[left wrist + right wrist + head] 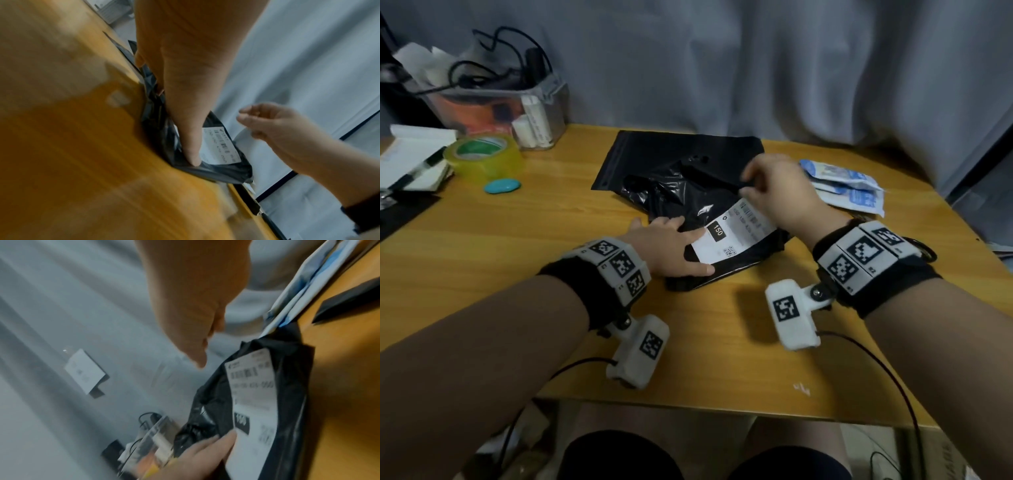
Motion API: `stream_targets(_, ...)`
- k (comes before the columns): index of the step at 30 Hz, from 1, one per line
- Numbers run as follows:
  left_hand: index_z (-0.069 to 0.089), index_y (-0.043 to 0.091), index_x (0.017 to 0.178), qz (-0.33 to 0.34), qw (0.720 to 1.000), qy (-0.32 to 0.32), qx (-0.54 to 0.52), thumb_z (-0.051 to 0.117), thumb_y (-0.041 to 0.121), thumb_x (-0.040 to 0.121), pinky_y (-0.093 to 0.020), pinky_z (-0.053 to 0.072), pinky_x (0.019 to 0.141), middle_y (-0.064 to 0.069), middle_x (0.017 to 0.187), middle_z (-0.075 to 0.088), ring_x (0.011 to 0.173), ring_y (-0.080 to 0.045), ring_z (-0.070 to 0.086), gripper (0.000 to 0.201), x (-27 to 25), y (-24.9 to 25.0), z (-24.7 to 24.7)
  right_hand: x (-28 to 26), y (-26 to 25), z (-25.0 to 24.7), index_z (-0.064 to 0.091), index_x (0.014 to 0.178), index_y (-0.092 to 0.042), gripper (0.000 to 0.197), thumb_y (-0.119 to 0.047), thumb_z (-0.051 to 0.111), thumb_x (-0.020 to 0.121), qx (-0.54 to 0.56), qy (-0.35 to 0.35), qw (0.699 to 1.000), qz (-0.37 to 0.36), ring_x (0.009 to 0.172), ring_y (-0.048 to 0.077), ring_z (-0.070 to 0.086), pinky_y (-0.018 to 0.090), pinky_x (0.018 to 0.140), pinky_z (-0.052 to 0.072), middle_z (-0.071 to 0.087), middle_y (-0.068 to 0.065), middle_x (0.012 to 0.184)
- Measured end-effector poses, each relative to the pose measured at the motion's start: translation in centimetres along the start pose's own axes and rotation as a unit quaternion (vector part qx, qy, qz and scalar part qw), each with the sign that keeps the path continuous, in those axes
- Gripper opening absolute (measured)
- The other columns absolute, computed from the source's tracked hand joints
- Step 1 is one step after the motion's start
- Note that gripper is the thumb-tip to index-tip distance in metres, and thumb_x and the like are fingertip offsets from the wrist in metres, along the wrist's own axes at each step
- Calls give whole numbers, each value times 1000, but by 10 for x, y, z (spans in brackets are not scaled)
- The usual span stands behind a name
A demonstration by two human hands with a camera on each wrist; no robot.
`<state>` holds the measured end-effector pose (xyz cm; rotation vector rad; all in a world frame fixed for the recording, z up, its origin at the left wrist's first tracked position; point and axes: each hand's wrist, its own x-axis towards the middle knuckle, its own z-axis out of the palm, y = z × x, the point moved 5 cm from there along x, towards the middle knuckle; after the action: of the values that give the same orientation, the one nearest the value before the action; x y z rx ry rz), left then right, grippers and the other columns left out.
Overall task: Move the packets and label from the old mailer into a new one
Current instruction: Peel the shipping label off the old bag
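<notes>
From the head view, my left hand [674, 245] lies flat, fingers straight, pressing down the crumpled old mailer [726, 240] at the near edge of its label [736, 233]. My right hand [779, 188] is raised over the label's far end with fingertips pinched together; something dark sits at them, but I cannot tell whether I have hold of the label's edge or the mailer's plastic. The packets [847, 186] already lie out on the worktop [517, 291] to my right, so I judge the emptying done. The label is still stuck to the old mailer, and the flat new mailer [654, 154] waits behind it, unfilled as far as I can see. Left to do: peel the label, load the packets, stick the label on. Count: two mailers, one label, and a stack of several blue-and-white packets that overlap too much to number.

From the left wrist, my left fingers [191, 146] are straight along the old mailer [222, 172], touching the label [222, 146]; my right hand [273, 126] hangs above with fingers curled, and holds nothing I can make out.

From the right wrist, blurred, my right fingertips [197, 356] hover closed just off the top of the label [252, 394], apart from it here, while my left hand [205, 454] rests at its lower corner. The packets [304, 282] lie at the mailer's far side.
</notes>
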<state>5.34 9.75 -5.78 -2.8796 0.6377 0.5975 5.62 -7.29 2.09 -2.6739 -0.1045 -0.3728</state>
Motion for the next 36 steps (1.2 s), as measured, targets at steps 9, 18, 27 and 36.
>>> stream_targets(9,3,31,150,-16,1000,22,-14,33,83,73,-52,13,112,7,159,1,145,-25,5,97,7,-4,-1,-29,-3,61,67,111,-21,33,-28,74,79,-41,-251,967,-5,93,15,57,23,78,43,57,-4,94)
stream_targets(18,0,30,150,-9,1000,15,-3,42,85,66,-52,14,111,8,159,-2,145,-25,5,109,7,-10,1,-34,-24,58,61,121,-28,43,-41,67,81,-174,-276,943,-65,107,22,56,33,89,48,63,0,113)
stream_targets(27,22,30,148,8,998,54,35,44,84,66,-50,14,110,3,156,19,141,-25,15,100,6,-6,-8,-39,-32,62,72,103,-18,25,-34,62,86,-194,-263,941,-83,96,27,60,35,81,51,67,5,101)
stream_targets(36,70,30,90,187,967,157,-66,65,42,82,-32,19,98,13,103,58,104,-6,51,15,5,17,-26,-41,-26,57,74,100,-27,19,-32,62,86,-143,-232,958,-92,91,21,62,29,75,49,70,1,94)
